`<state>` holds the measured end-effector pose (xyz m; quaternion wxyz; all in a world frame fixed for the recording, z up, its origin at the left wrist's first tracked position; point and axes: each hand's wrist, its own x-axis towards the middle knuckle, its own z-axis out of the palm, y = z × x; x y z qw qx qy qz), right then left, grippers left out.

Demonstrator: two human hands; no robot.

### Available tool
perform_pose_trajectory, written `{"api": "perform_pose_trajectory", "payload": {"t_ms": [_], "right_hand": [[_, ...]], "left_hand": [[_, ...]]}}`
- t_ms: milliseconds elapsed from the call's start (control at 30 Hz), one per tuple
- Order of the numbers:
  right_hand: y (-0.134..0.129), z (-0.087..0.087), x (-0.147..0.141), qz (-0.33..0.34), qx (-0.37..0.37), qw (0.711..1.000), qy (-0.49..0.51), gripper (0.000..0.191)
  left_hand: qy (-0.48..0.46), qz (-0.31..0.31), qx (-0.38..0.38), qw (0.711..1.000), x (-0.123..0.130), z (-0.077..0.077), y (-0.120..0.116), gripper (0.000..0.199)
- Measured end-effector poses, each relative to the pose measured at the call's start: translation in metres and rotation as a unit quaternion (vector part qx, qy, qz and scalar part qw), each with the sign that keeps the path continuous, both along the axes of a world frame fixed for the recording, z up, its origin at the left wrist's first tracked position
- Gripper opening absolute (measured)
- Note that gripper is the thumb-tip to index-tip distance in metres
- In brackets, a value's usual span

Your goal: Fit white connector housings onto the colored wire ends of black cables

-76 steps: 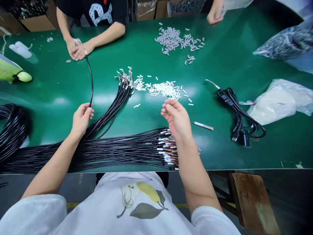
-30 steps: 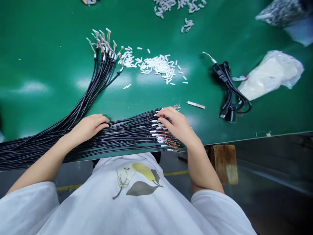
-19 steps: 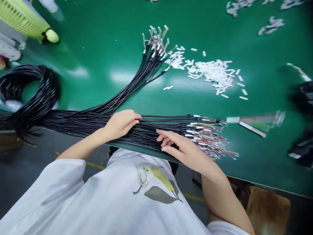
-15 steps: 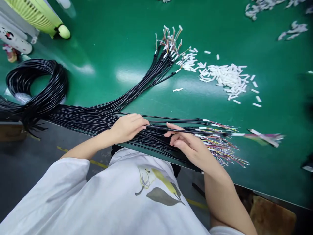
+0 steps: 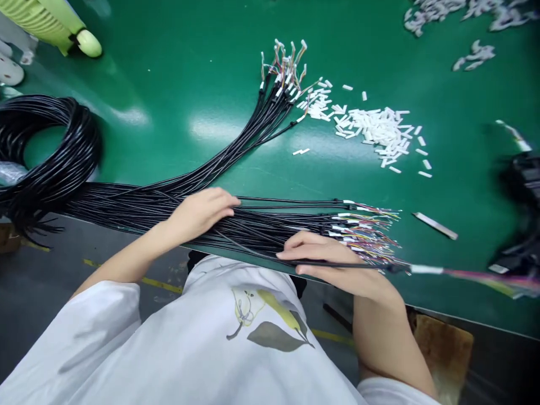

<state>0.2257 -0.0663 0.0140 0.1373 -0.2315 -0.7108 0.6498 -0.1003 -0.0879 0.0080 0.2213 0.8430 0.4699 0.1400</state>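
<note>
So the left hand (image 5: 202, 212) is lying palm-down on the big bundle of black cables (image 5: 270, 222) along the near edge of the green bench (image 5: 169, 101), thumb tucked close to the fingers, and I honestly can't tell if it's gripping any of them. The right hand (image 5: 327, 257) is nearer the wire ends, fingers pointing left, with one single cable (image 5: 354, 265) running across it between thumb and fingers. Can't tell whether that one's pinched or just lying there. Its white sleeve (image 5: 427, 270) sits past the wrist, and the coloured wires (image 5: 485, 277) stream off to the right, pretty blurry

Other stuff around: a second bunch of cables (image 5: 240, 143) angles up and away, its little white plugs right by a scattered pile of small white tubes (image 5: 379, 126). There's a fat black coil (image 5: 76, 152) over on the left, a thin flat strip (image 5: 435, 226) on the right past the bundle's frayed ends, and some grey bits (image 5: 434, 14) at the far right
</note>
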Motion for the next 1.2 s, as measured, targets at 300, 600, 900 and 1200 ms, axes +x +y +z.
{"api": "perform_pose_trajectory", "payload": {"t_ms": [300, 600, 900, 1200], "right_hand": [[-0.021, 0.018, 0.032, -0.043, -0.038, 0.995, -0.087, 0.034], [0.043, 0.033, 0.007, -0.357, -0.067, 0.929, 0.075, 0.053], [0.078, 0.051, -0.006, -0.377, -0.070, 0.915, 0.128, 0.036], [0.075, 0.016, -0.022, -0.269, -0.134, 0.953, 0.045, 0.037]], "left_hand": [[-0.003, 0.097, -0.103, 0.990, 0.000, -0.019, 0.051, 0.015], [-0.143, 0.014, -0.264, 0.954, 0.065, 0.019, 0.058, 0.035], [-0.222, -0.088, -0.534, 0.811, 0.066, 0.016, 0.059, 0.046], [-0.392, 0.108, -0.277, 0.871, 0.100, 0.023, 0.091, 0.033]]}}
